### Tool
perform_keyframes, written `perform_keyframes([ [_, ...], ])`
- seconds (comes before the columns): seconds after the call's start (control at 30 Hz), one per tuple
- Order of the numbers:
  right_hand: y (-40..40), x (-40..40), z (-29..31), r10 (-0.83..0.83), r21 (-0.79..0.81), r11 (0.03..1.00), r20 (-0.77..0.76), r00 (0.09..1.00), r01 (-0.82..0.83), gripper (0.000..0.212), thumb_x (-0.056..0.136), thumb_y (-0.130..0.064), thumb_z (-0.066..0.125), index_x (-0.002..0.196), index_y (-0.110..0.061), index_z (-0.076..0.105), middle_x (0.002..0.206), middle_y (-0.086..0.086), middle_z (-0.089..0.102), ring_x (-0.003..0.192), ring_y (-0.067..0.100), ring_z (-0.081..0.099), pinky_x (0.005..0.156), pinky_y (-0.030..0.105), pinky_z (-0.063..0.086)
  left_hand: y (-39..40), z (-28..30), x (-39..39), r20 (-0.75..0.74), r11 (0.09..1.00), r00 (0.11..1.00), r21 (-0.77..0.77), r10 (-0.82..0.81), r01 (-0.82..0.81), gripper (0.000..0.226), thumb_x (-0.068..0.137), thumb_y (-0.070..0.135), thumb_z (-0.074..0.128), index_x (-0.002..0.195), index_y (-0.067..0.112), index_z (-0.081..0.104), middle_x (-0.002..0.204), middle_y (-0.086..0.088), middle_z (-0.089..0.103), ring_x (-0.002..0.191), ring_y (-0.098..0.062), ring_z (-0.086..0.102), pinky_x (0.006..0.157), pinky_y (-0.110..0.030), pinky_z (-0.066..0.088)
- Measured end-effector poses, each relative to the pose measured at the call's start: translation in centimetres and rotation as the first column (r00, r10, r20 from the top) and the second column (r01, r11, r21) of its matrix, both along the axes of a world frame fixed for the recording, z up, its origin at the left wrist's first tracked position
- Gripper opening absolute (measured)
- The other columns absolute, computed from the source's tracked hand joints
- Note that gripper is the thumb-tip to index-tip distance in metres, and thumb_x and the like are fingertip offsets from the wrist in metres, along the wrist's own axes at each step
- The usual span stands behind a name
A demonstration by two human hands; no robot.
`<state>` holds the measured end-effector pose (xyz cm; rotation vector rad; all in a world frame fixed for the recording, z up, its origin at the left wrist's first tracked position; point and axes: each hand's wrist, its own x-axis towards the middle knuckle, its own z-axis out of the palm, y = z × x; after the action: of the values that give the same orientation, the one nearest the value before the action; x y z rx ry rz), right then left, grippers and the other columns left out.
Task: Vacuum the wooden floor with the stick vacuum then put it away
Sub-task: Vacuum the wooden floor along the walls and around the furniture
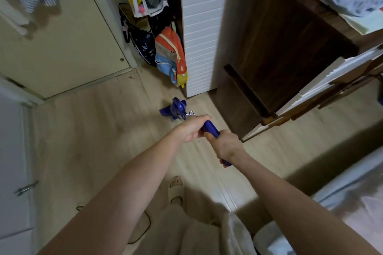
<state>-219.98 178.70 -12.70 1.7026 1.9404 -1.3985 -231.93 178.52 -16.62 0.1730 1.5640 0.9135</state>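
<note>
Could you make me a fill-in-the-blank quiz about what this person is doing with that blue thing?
1. Both hands, left hand and right hand, grip the handle of the ____ vacuum.
2. The vacuum's head rests on the ____ floor.
3. A backpack hangs beside the ____ cabinet.
4. On the person's visible foot is a ____.

Missing words: blue; wooden; white; slipper

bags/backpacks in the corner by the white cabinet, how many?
2. A dark patterned bag leans against the wall beside the door; an orange-and-blue backpack stands to its right against the white cabinet. More may be hidden behind them.
</note>
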Motion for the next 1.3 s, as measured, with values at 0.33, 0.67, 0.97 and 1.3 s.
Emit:
perform_keyframes([
  [0.33, 0.3, -9.0, -4.0, -0.092, 0.015, 0.996, -0.029, 0.995, 0.092, 0.044, 0.094, -0.054, 0.044, 0.096, -0.011, 0.054, 0.091, 0.013, 0.064, 0.074, 0.034, 0.068, 0.055, 0.043, 0.059, 2.5, -2.8, -8.1, -0.162, 0.996, 0.984, -0.063, -0.070, 0.060, 0.018, 0.094, 0.017, 0.051, 0.077, 0.016, 0.046, 0.065, -0.003, 0.047, 0.054, -0.014, 0.048, 0.051, -0.023, 0.043],
  [0.67, 1.1, -8.8, -2.2, -0.138, -0.099, 0.986, -0.066, 0.988, 0.131, 0.037, 0.098, -0.046, 0.045, 0.080, -0.014, 0.043, 0.072, 0.009, 0.057, 0.040, 0.021, 0.053, 0.034, 0.023, 0.043, 2.8, -2.7, -9.7, -0.080, 0.986, 0.983, -0.041, -0.164, 0.161, 0.019, 0.095, 0.020, 0.054, 0.078, 0.013, 0.049, 0.065, -0.003, 0.050, 0.054, -0.012, 0.053, 0.047, -0.018, 0.046],
  [0.97, 4.1, -11.0, -5.2, -0.064, -0.055, 0.997, -0.051, 0.997, 0.061, 0.039, 0.098, -0.050, 0.043, 0.096, -0.011, 0.047, 0.080, 0.011, 0.060, 0.050, 0.023, 0.058, 0.049, 0.033, 0.055, 5.2, -5.2, -10.8, -0.104, 0.999, 0.995, -0.041, -0.001, -0.003, 0.011, 0.092, 0.022, 0.058, 0.089, 0.013, 0.053, 0.070, -0.004, 0.052, 0.059, -0.015, 0.053, 0.056, -0.024, 0.047],
  [1.3, 2.3, -5.9, -4.6, -0.017, -0.112, 0.994, -0.046, 0.999, 0.012, 0.044, 0.097, -0.050, 0.044, 0.103, -0.007, 0.050, 0.079, 0.013, 0.058, 0.044, 0.021, 0.054, 0.043, 0.027, 0.048, 2.5, -5.1, -7.1, 0.062, 0.999, 0.998, -0.038, -0.022, 0.025, 0.012, 0.092, 0.021, 0.061, 0.086, 0.012, 0.055, 0.080, -0.011, 0.054, 0.071, -0.022, 0.058, 0.062, -0.029, 0.055],
])
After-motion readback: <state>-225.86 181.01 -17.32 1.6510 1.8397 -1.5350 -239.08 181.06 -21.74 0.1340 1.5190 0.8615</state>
